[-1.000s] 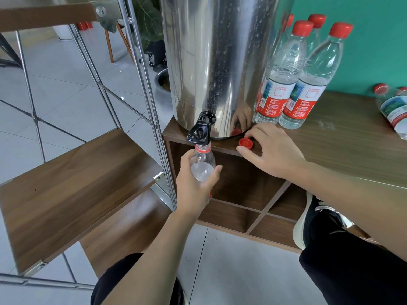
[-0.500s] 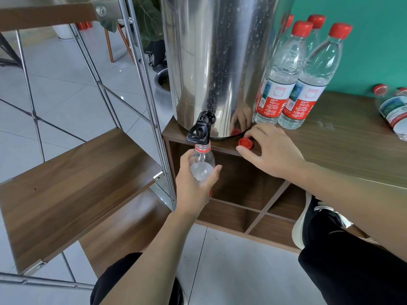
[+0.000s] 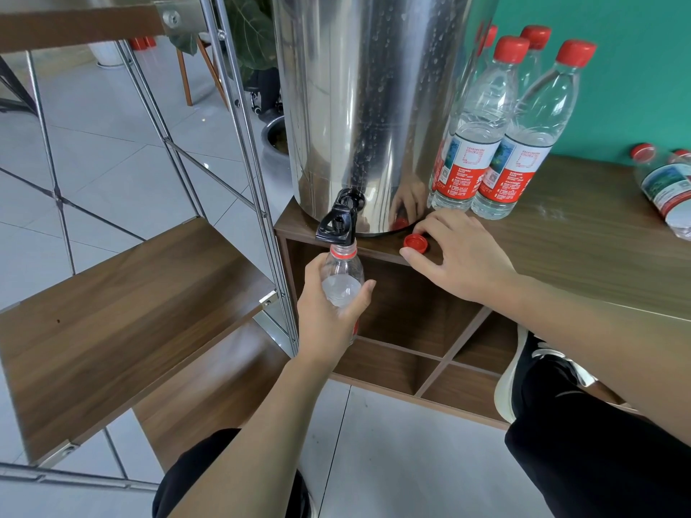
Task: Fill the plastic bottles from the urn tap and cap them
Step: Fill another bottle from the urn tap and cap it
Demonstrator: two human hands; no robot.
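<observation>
An open bottle (image 3: 342,278) is gripped under the tap (image 3: 338,224) by the left hand (image 3: 331,312); the cap (image 3: 415,243) is touched by relaxed right-hand fingers (image 3: 415,256).

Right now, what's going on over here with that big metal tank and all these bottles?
A person is filling a plastic bottle from the black tap of a steel urn. The left hand grips the open bottle with its mouth right under the tap. The right hand rests on the wooden cabinet top, fingers around the loose red cap. Capped bottles stand beside the urn, and others lie further right.
</observation>
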